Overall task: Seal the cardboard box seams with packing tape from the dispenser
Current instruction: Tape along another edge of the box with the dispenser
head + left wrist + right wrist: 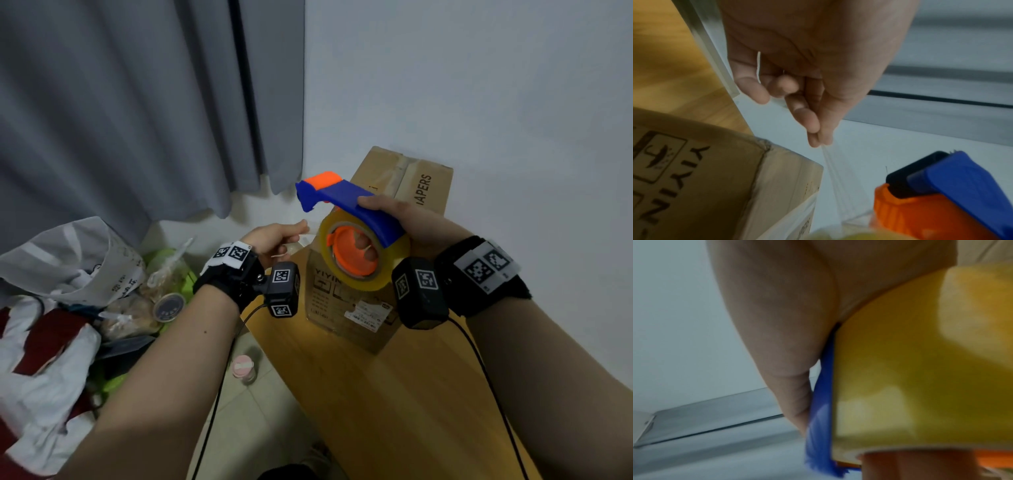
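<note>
My right hand (404, 219) grips a blue and orange tape dispenser (342, 198) with a yellowish roll of clear tape (363, 257), held up above the cardboard box (346, 308). Its fingers pass through the orange hub. The roll (920, 369) fills the right wrist view beside the blue frame (822, 402). My left hand (284, 236) pinches the free end of the clear tape (830, 165) between thumb and forefinger, left of the roll. The strip runs from those fingertips (818, 141) down toward the dispenser (941, 194), next to the box's corner (764, 146).
The box rests on a wooden table (394, 411). A second cardboard box (407, 181) stands behind against the white wall. Bags and clutter (85, 301) lie on the floor at left, a small pink-lidded jar (244, 368) near the table edge, grey curtains (137, 102) behind.
</note>
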